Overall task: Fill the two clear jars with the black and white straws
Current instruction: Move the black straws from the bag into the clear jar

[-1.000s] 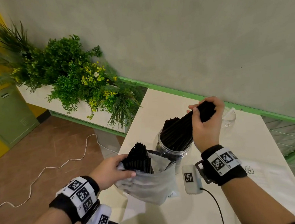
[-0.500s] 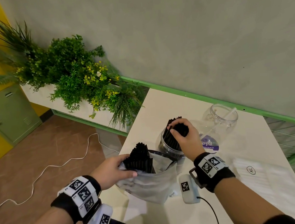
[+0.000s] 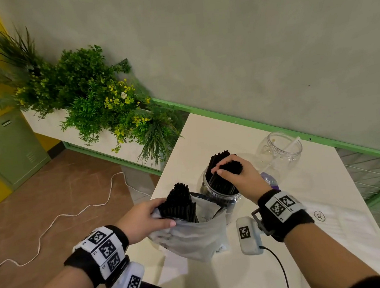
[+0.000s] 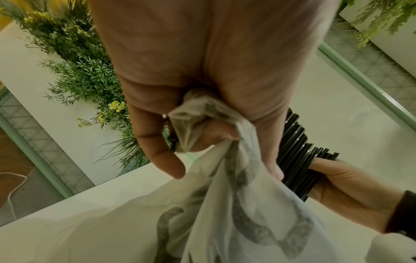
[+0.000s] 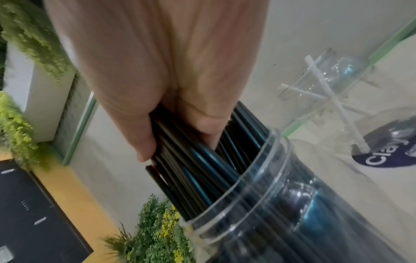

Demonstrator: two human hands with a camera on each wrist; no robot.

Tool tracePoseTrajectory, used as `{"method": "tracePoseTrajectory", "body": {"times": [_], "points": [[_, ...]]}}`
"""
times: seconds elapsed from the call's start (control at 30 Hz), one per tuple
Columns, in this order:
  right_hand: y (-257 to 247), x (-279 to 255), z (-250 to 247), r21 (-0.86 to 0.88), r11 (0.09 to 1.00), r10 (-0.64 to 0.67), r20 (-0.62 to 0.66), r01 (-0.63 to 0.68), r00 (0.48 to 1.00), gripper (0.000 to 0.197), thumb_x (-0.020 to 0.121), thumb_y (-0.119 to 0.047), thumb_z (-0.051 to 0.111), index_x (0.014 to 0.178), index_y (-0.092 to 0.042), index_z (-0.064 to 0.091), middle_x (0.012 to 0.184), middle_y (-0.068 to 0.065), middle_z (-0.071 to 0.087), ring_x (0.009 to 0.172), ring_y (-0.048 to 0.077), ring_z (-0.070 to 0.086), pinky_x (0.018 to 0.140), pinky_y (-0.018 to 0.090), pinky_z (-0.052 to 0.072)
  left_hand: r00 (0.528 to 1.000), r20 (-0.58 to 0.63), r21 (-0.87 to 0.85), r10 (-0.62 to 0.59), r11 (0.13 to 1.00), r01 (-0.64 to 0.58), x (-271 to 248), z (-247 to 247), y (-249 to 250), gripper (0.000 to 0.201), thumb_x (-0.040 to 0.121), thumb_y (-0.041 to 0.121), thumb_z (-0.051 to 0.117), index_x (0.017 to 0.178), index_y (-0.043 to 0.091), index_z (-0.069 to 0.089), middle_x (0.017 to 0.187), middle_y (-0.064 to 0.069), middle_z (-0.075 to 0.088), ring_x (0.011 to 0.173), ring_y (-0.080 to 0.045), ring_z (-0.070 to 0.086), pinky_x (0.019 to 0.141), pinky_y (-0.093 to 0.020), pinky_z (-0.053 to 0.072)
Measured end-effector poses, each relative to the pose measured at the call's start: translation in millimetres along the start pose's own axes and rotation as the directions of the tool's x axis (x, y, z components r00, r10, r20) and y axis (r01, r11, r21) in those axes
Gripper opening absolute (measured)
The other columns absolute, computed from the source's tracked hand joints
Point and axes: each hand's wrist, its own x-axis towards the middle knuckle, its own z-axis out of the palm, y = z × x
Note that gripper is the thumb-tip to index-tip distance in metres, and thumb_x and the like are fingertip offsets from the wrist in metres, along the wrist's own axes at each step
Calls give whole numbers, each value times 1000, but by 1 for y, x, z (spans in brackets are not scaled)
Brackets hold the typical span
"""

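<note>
A clear jar (image 3: pixel 221 192) (image 5: pixel 281 204) stands mid-table, packed with black straws (image 3: pixel 219 164) (image 5: pixel 202 160). My right hand (image 3: pixel 235 174) (image 5: pixel 171 99) grips the tops of those straws, fingers curled round the bundle. A second clear jar (image 3: pixel 279 149) (image 5: pixel 333 83) behind it to the right holds a couple of white straws (image 5: pixel 333 99). My left hand (image 3: pixel 145 219) (image 4: pixel 202 110) clutches the rim of a translucent plastic bag (image 3: pixel 192 237) (image 4: pixel 236 213), out of which more black straws (image 3: pixel 180 202) (image 4: pixel 297 154) stick up.
The white table (image 3: pixel 319 236) ends at its left edge near a planter of green plants (image 3: pixel 93 99). A white cable (image 3: pixel 60 217) lies on the brown floor. A purple label (image 3: pixel 268 178) shows behind the front jar. A grey wall stands close behind.
My right hand has come down with its bundle of black straws from above into the front jar and still grips them. The left hand and the bag have stayed put.
</note>
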Motion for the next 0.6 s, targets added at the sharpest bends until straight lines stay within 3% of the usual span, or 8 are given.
{"method": "tracePoseTrajectory", "body": {"times": [0.13,0.23,0.33,0.43,0.5,0.6], "points": [[0,-3,3,-122,991,-53,-15,51,998,27,86,-9,67,107,-23,57,105,-5,68,105,9,61,99,32,46,1000,-3,0,12,1000,-12,0,1,1,51,75,35,77,121,34,56,114,19,64,109,6,56,93,-16,42],[-1,-7,-2,-267,964,25,98,2,995,34,87,-21,68,115,-30,52,112,-12,60,108,4,55,98,28,43,1000,1,-6,16,1000,-16,-1,1,0,48,75,37,77,117,37,56,113,19,64,108,5,57,95,-19,43],[0,-12,-7,-286,957,107,210,-43,972,30,94,-24,59,120,-33,49,114,-12,60,109,5,56,100,32,44,1000,7,-10,14,1000,-14,-2,1,-1,58,63,57,74,116,42,55,113,21,64,109,5,57,97,-23,44],[9,-17,-7,-240,971,36,76,-17,996,33,96,-15,52,124,-31,47,114,-6,62,106,12,59,97,36,47,1000,8,-11,13,1000,-13,-1,2,-1,68,53,66,67,116,43,54,114,21,64,109,6,56,98,-23,43],[11,-19,-3,-177,984,-4,-13,1,1000,41,94,-6,53,128,-27,43,116,-10,61,107,5,59,94,30,48,1000,9,-9,12,1000,-12,-1,2,-1,71,53,67,66,118,41,55,114,21,64,109,5,56,98,-23,43],[16,-22,-1,-200,980,-9,-20,5,1000,44,92,-4,54,127,-28,43,116,-13,59,109,6,58,96,30,48,1000,10,-14,9,1000,-9,0,3,-1,78,52,67,67,123,36,56,115,20,64,110,5,56,99,-23,43]]}}
